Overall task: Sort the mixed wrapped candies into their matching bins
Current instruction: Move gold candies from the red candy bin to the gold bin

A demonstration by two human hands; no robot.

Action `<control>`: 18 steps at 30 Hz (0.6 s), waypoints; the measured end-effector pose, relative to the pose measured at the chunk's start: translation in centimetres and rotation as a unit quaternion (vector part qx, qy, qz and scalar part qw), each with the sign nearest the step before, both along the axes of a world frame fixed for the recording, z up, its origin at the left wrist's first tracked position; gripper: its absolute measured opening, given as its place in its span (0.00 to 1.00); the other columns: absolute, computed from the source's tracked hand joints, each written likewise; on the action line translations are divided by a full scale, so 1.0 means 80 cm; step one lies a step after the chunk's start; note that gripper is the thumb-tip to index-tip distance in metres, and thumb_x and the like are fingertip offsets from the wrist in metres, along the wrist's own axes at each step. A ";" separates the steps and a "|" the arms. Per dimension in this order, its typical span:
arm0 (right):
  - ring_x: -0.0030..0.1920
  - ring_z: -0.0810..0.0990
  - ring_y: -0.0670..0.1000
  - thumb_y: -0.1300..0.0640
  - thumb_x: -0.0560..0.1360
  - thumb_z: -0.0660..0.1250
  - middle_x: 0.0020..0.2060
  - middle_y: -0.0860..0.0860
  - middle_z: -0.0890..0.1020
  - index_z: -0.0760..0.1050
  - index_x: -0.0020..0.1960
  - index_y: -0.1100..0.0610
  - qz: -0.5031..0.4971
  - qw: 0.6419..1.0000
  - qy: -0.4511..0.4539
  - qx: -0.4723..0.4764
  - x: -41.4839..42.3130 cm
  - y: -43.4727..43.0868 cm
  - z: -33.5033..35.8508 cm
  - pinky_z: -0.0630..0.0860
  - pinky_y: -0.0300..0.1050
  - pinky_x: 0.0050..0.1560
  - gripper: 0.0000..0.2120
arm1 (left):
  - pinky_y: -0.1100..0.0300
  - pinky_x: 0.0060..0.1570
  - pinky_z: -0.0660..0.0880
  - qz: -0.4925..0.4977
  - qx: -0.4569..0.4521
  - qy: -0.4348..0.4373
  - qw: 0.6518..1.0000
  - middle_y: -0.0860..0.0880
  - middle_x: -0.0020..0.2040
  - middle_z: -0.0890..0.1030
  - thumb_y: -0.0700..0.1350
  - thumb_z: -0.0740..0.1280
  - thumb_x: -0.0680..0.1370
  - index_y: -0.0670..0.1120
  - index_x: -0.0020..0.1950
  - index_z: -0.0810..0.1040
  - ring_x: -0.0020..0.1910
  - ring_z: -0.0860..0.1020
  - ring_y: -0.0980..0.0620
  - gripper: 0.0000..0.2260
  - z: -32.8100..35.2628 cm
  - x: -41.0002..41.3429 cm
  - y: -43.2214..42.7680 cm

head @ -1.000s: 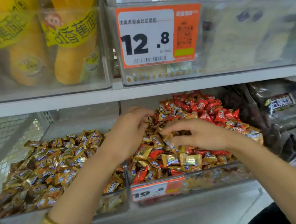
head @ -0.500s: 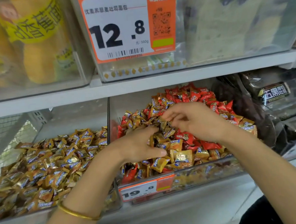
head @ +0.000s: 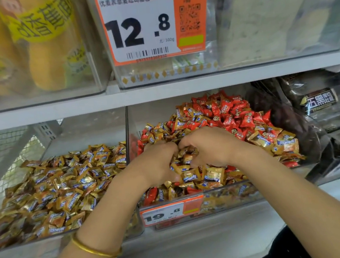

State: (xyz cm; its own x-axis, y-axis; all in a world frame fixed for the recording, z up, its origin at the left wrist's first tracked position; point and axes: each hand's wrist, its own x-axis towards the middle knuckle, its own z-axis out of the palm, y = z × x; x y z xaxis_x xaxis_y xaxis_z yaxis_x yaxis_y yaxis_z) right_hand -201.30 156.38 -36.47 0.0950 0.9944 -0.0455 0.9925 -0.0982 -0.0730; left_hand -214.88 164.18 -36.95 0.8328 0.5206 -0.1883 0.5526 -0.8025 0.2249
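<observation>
**A:** Where are the hands?

**B:** Both are down in the middle clear plastic bin [head: 153, 113] on the lower shelf level. The left hand [head: 160, 163] and the right hand [head: 210, 145] sit knuckle to knuckle, almost touching. Their fingers curl inward round a clump of small gold-wrapped candies [head: 188, 160] gathered between them.

**A:** A firm hold?

**B:** A narrow, closed grip on both sides. The fingertips are buried among the wrappers, so I cannot tell how many pieces each hand has.

**A:** What else lies in that bin?

**B:** Shiny red-wrapped candies [head: 225, 111] are heaped at the far side and to the right. More gold ones are mixed over the near and middle parts. An orange-and-white price tag reading 19.8 [head: 169, 213] sits on the near wall.

**A:** And to the left?

**B:** A second clear plastic bin [head: 86, 132] stands just beside it. It holds a spread of matching gold sweets [head: 62, 189].

**A:** The surroundings?

**B:** It is shop shelving. A white shelf board [head: 182, 90] runs above the bins and carries clear boxes. Yellow packets [head: 42, 58] are on the left and blurred pale packets [head: 258, 20] on the right. A large orange-and-white tag reading 12.8 [head: 140, 25] hangs between them. White wire mesh [head: 3, 149] closes the far left. Dark glossy packets [head: 320, 102] lie right of the mixed bin. A thin gold bangle [head: 93, 249] circles the left wrist.
</observation>
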 end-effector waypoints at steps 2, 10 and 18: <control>0.60 0.75 0.51 0.51 0.73 0.70 0.59 0.46 0.78 0.70 0.67 0.44 -0.002 1.000 -0.012 0.028 -0.001 0.000 -0.001 0.67 0.50 0.60 0.23 | 0.59 0.57 0.67 0.007 0.012 -0.031 0.999 0.46 0.62 0.72 0.46 0.72 0.73 0.45 0.63 0.71 0.61 0.70 0.47 0.21 0.000 0.000 0.000; 0.53 0.78 0.47 0.59 0.72 0.72 0.55 0.48 0.80 0.75 0.64 0.51 -0.065 0.944 0.264 0.188 0.010 -0.003 0.003 0.74 0.44 0.57 0.21 | 0.69 0.31 0.66 0.078 -0.012 -0.223 0.972 0.46 0.57 0.76 0.38 0.67 0.76 0.45 0.53 0.76 0.35 0.71 0.55 0.07 0.005 0.000 -0.004; 0.45 0.82 0.53 0.68 0.73 0.67 0.48 0.55 0.83 0.74 0.49 0.56 -0.145 0.633 0.730 0.211 0.021 -0.018 0.026 0.81 0.48 0.44 0.09 | 0.60 0.36 0.69 0.169 -0.264 -0.440 0.841 0.46 0.42 0.78 0.38 0.69 0.75 0.51 0.47 0.77 0.33 0.68 0.50 0.08 0.013 0.002 -0.006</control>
State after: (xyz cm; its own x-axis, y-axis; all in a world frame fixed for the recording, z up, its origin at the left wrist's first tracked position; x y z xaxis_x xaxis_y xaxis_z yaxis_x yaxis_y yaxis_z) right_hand -199.65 154.95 -34.37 0.4392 0.8978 -0.0320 -0.2193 0.0726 -0.9730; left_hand -214.73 163.72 -35.93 0.5913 0.7934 0.1449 0.1621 -0.2929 0.9423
